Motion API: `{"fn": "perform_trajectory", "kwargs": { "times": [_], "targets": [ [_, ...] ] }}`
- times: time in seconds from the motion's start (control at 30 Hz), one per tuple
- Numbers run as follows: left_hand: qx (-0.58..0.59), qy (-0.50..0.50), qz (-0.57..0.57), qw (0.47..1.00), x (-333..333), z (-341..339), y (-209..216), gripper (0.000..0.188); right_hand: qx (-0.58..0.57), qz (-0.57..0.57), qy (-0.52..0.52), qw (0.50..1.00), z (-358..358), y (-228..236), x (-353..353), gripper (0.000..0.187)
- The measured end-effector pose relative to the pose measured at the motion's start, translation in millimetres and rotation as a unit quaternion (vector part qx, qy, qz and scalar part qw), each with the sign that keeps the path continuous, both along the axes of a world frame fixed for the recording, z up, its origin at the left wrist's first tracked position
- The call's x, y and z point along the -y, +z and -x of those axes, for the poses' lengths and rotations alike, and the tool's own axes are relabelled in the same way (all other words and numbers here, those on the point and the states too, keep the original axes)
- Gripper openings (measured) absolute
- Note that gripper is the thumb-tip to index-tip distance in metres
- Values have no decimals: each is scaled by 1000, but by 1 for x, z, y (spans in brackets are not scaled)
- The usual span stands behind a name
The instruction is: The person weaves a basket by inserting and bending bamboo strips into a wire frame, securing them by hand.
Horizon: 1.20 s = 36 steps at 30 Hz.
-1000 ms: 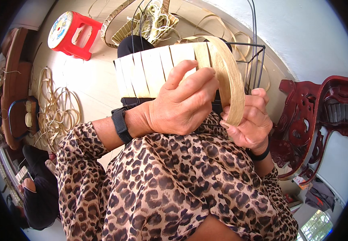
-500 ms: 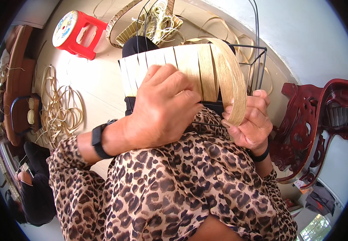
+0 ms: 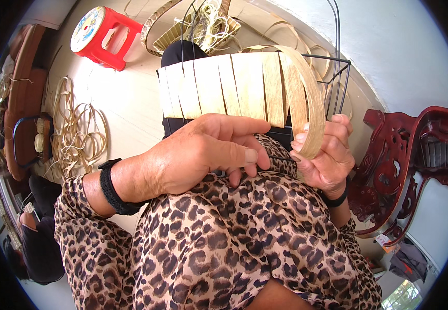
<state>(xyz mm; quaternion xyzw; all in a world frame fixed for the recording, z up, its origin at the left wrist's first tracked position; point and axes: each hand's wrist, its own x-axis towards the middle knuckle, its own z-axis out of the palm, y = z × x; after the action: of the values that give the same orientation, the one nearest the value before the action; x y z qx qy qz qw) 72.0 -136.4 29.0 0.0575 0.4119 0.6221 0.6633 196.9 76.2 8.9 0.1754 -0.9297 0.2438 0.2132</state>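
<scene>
A black wire basket frame (image 3: 340,61) rests across my lap. Flat tan woven strips (image 3: 211,85) are wrapped side by side over one of its faces, with narrow gaps between some. At the right end of that face, a loose strip (image 3: 314,111) arches over and down into my right hand (image 3: 327,152), pinched between thumb and fingers. My left hand (image 3: 219,147) hovers just below the wrapped strips, fingers apart and nothing in them. The underside of the frame is hidden by my hands and lap.
A red stool (image 3: 107,39) with a patterned round top stands far left. Loose strip coils (image 3: 82,137) lie on the floor at left. Beyond my knees sits a basket (image 3: 195,36) holding pale fibre scraps. A carved dark red wooden chair (image 3: 389,165) is at right, beside the wall.
My left hand has come down off the wrapped strips, its closed fingers now spread. My right hand keeps its pinch on the strip. The whole view has shifted slightly.
</scene>
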Motion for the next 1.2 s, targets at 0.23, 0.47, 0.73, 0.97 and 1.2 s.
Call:
{"fn": "perform_trajectory", "kwargs": {
  "times": [0.23,0.47,0.73,0.97,1.2],
  "targets": [
    [18,26,-14,999,-1,0,4,52,-15,-5,2,1000,0,0,1,15],
    [37,22,3,999,-5,0,14,58,-15,8,10,1000,-2,0,2,14],
    [60,23,-28,998,-6,-1,7,59,-17,16,7,1000,-2,2,2,16],
    [-38,-24,22,999,10,-4,13,54,-23,29,9,999,-3,1,2,16],
    [70,66,21,995,20,-4,1,47,-8,33,11,999,-5,4,-1,15]
  ]
}}
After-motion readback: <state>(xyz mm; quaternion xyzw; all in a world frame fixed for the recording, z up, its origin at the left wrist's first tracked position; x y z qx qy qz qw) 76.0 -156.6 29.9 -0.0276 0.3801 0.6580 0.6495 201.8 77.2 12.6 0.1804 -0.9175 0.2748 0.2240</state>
